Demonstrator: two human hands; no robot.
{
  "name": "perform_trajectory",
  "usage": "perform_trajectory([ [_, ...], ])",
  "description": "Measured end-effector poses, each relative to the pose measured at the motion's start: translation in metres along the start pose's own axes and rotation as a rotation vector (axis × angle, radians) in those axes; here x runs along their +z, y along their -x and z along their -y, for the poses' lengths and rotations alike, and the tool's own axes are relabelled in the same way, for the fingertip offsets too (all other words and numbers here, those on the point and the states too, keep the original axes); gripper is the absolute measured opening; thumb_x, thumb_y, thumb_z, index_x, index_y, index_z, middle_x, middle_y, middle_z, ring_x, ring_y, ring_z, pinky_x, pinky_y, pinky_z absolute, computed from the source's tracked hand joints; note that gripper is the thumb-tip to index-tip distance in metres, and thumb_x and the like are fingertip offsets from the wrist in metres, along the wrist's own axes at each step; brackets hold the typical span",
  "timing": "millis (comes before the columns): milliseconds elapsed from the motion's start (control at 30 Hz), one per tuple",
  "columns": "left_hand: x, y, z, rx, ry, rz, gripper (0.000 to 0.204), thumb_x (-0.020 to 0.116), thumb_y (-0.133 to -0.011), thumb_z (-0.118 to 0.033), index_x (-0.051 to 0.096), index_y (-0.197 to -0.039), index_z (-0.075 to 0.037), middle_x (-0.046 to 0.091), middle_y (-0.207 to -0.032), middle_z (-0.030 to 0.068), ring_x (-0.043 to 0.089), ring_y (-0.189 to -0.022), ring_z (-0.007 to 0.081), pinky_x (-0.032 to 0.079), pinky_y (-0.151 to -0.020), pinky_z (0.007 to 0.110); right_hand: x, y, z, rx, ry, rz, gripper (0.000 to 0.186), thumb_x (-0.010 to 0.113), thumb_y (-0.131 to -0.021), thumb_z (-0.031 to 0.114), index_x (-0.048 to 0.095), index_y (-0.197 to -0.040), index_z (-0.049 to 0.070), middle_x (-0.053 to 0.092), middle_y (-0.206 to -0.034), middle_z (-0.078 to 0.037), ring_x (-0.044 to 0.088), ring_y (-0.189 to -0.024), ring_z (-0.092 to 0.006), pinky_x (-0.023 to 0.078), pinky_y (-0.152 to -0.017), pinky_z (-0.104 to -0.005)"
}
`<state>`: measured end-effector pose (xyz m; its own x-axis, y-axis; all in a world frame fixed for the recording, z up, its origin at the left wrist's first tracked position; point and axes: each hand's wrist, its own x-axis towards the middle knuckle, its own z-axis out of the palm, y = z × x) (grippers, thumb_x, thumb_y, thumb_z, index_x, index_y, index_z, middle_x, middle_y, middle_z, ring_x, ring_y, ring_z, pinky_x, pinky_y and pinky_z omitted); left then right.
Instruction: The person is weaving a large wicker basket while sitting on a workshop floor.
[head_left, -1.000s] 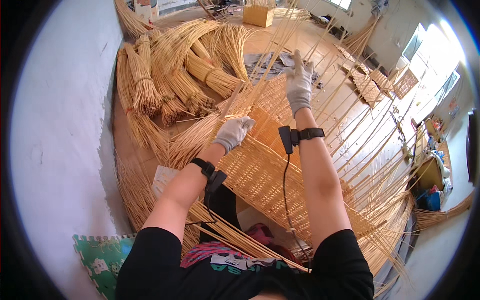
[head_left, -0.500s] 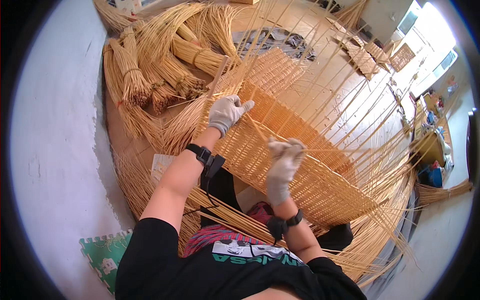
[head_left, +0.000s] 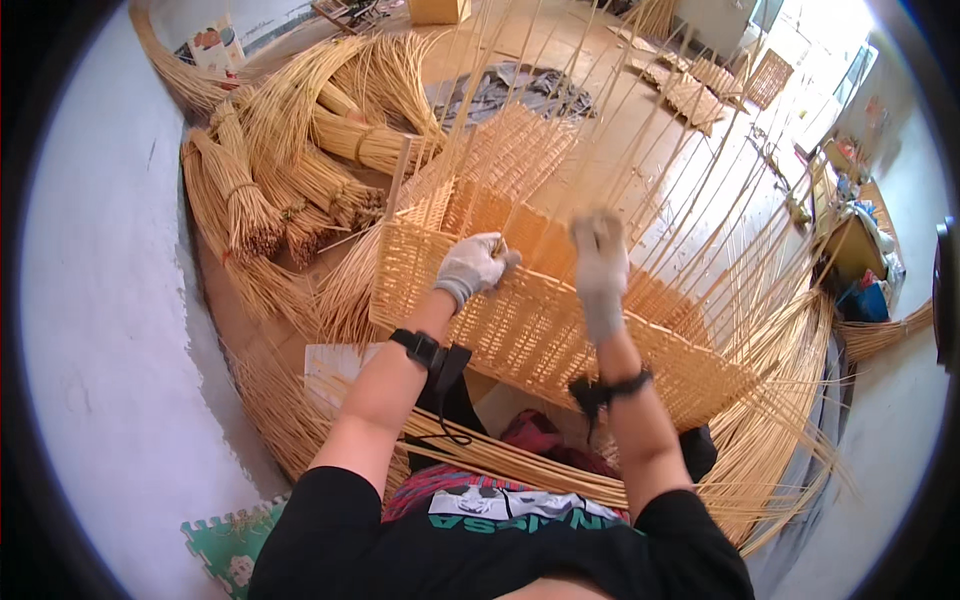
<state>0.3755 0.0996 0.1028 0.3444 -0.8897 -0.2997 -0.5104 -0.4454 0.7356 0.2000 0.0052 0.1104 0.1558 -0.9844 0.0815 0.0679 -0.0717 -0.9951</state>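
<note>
One tan basket (head_left: 540,335), a long woven box with bumpy sides, is in front of the person. The left hand (head_left: 476,264), in a cloth glove, pinches its top edge. The gloved right hand (head_left: 601,258) is blurry; I cannot tell its grip. Many thin sticks (head_left: 768,425) lie right. One crumpled gray sheet (head_left: 535,92) lies beyond.

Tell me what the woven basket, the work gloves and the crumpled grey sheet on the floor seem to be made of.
Woven basket: plant stalks, perhaps willow or cane; thin tan strands interlace, with a slight sheen.
Work gloves: probably knitted fabric, off-white and matte, with close-fitting cuffs.
Grey sheet: plastic or cloth; it folds softly, but I can't tell which.
</note>
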Motion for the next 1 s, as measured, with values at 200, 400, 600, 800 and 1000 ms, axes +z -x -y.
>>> perform_trajectory([
  [200, -0.005, -0.003, 0.004, -0.038, 0.208, 0.009, 0.04, 0.072, -0.103, -0.042, 0.068, -0.093, -0.004, 0.071, -0.086, 0.0079, 0.072, -0.077, 0.0177, 0.065, -0.07, 0.037, 0.011, -0.031, 0.023, -0.416, -0.081, 0.082, 0.06, 0.058, -0.107, 0.009, 0.04, -0.164, 0.015, 0.067, -0.108, -0.012, 0.066, -0.095, -0.0219, 0.059, -0.086, -0.0363],
  [400, 0.0, -0.013, -0.006, 0.074, 0.221, 0.001, 0.056, 0.082, -0.094, -0.045, 0.064, -0.127, -0.004, 0.078, -0.097, 0.0168, 0.078, -0.084, 0.0201, 0.063, -0.07, 0.04, -0.068, 0.056, -0.104, -0.284, -0.53, -0.168, 0.024, 0.049, -0.117, 0.03, 0.052, -0.121, 0.006, 0.053, -0.072, -0.002, 0.056, -0.067, -0.0163, 0.06, -0.078, -0.0423],
  [600, 0.021, -0.016, -0.032, 0.091, -0.21, -0.47, 0.055, 0.074, -0.101, -0.047, 0.058, -0.139, -0.009, 0.075, -0.089, 0.0123, 0.072, -0.075, 0.0265, 0.057, -0.069, 0.04, -0.057, 0.066, -0.058, -0.192, -0.493, 0.017, 0.02, 0.049, -0.117, 0.027, 0.054, -0.118, 0.008, 0.062, -0.079, -0.005, 0.068, -0.078, -0.0205, 0.062, -0.09, -0.0463],
  [800, 0.057, -0.008, -0.039, 0.481, -0.083, -0.378, 0.047, 0.068, -0.106, -0.037, 0.058, -0.138, -0.004, 0.075, -0.087, 0.0195, 0.078, -0.077, 0.0257, 0.058, -0.07, 0.043, -0.158, 0.061, -0.101, -0.069, -0.355, -0.313, 0.015, 0.068, -0.107, 0.016, 0.057, -0.117, 0.012, 0.077, -0.098, -0.008, 0.077, -0.098, -0.0208, 0.062, -0.081, -0.0361],
  [1000, 0.096, -0.01, -0.046, 0.098, 0.237, 0.137, 0.055, 0.062, -0.109, -0.048, 0.066, -0.13, 0.003, 0.078, -0.097, 0.0144, 0.076, -0.065, 0.0195, 0.06, -0.054, 0.032, -0.116, -0.013, -0.031, -0.157, 0.179, -0.219, 0.022, 0.068, -0.103, 0.006, 0.059, -0.124, 0.008, 0.077, -0.112, -0.012, 0.074, -0.1, -0.02, 0.058, -0.09, -0.0337],
])
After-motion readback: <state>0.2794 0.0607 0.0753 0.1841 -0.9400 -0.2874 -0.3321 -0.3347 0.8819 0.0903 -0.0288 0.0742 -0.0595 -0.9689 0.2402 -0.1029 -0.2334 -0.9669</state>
